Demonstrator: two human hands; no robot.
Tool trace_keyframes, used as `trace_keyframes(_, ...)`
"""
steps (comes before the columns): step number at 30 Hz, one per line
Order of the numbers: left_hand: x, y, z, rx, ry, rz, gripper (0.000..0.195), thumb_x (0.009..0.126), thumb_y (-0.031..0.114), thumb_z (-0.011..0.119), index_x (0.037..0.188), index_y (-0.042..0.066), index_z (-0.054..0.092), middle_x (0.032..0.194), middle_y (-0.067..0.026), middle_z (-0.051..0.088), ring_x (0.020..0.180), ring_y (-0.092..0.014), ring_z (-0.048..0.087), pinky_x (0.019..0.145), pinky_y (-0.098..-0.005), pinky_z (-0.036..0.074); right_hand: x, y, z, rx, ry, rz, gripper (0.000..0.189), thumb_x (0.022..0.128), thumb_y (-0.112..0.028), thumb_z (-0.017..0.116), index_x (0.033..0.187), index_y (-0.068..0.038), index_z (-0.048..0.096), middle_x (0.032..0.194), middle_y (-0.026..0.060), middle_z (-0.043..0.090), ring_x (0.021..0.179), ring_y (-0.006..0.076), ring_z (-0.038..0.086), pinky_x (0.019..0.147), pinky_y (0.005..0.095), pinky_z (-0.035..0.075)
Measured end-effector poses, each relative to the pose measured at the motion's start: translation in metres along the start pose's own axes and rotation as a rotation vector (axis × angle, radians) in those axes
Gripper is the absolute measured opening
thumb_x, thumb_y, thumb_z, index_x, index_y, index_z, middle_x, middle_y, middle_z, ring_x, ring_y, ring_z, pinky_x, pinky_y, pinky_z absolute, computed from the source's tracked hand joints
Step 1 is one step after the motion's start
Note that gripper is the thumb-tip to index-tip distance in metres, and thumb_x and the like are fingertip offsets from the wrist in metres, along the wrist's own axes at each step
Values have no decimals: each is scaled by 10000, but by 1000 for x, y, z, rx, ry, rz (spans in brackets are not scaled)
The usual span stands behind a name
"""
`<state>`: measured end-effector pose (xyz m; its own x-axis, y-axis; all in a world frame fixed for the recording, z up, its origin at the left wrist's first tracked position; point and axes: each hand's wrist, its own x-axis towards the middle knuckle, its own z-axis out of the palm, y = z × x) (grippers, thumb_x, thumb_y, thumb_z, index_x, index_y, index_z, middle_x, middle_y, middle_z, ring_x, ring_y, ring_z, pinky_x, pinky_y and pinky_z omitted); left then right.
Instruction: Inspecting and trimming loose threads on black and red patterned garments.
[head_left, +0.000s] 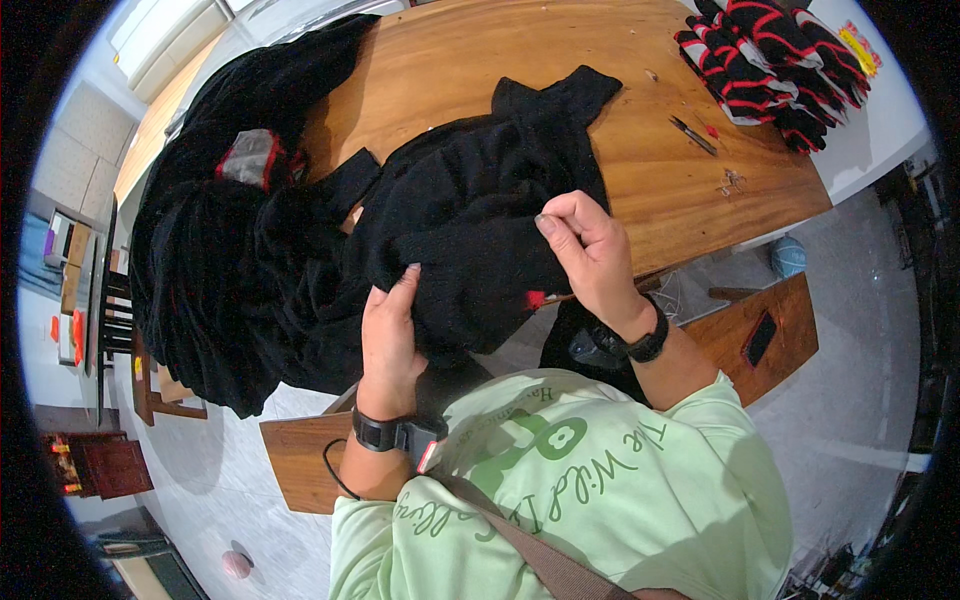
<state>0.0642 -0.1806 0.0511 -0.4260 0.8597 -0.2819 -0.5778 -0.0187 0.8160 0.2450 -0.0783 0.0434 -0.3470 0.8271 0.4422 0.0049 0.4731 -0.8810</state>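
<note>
A black knitted garment (480, 172) lies rumpled over the near edge of a wooden table, its part by me hanging towards my lap. My left hand (394, 322) grips a fold of it between thumb and fingers. My right hand (589, 251) is raised at the garment's right edge, thumb and index finger pinched together; whether cloth or a thread is between them cannot be made out. A small red piece (535, 300) shows at the garment's lower right edge. To the left, a large heap of black knitwear (217, 247) carries a grey patch with red edging (251, 157).
The wooden table (435, 52) bears a black pen-like tool (694, 136) and thread scraps (731, 182). Folded black, red and white knits (780, 67) are stacked at the far right. A phone (759, 339) lies on the wooden bench (787, 315); a blue ball (788, 257) is below the table edge.
</note>
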Motion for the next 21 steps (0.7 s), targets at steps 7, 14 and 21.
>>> trace_keyframes(7, -5, 17, -14, 349, -309, -146, 341, 871, 137, 583, 1152, -48, 530, 1104, -128, 607, 937, -182, 602, 838, -299, 482, 12, 0, -4, 9, -63, -6, 88, 863, -84, 590, 810, -28, 546, 613, 11, 468, 570, 45, 408, 509, 224, 362)
trace_keyframes(14, -16, 14, 0, 623, -444, -188, 394, 759, 51, 704, 1122, -17, 569, 1047, -36, 616, 903, -118, 557, 812, -264, 437, 21, -1, -1, -63, -94, -66, 94, 841, -102, 613, 813, -30, 560, 624, 80, 508, 538, 112, 465, 511, 271, 392)
trace_keyframes(21, -23, 15, -8, 472, -316, -79, 353, 830, 98, 650, 1140, -45, 558, 1065, -30, 617, 930, -128, 560, 850, -251, 433, 36, 14, -6, -162, -149, -103, 109, 838, -120, 613, 808, -26, 566, 637, 104, 537, 543, 143, 500, 520, 293, 406)
